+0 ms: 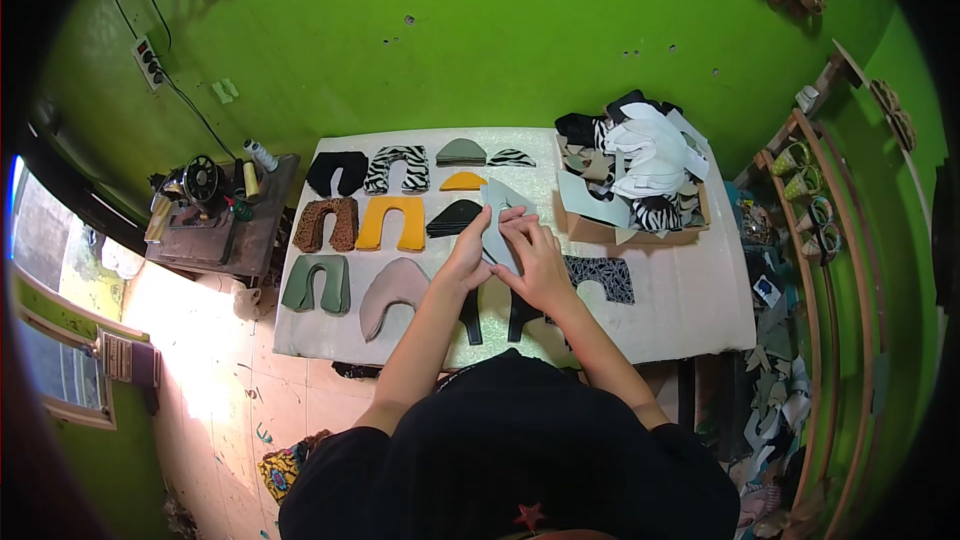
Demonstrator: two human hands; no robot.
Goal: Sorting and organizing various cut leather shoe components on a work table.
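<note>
The grey piece [498, 248] looks thin, light and bendable, likely easy to crease, so its edges suit a gentle pinch. It is above the middle of the table [685, 300]. The left hand [466, 256] pinches its left edge; the right hand's [541, 265] fingers curl against its right side. Both forearms reach far, angled inward.

The pale piece [494, 243] looks smooth and matt, the yellow arch-shaped stack [393, 208] smooth and leather-like, the far-right box [622, 233] matt cardboard, the right-hand rack [866, 325] bare wood, and the left sewing machine [202, 178] glossy metal.
</note>
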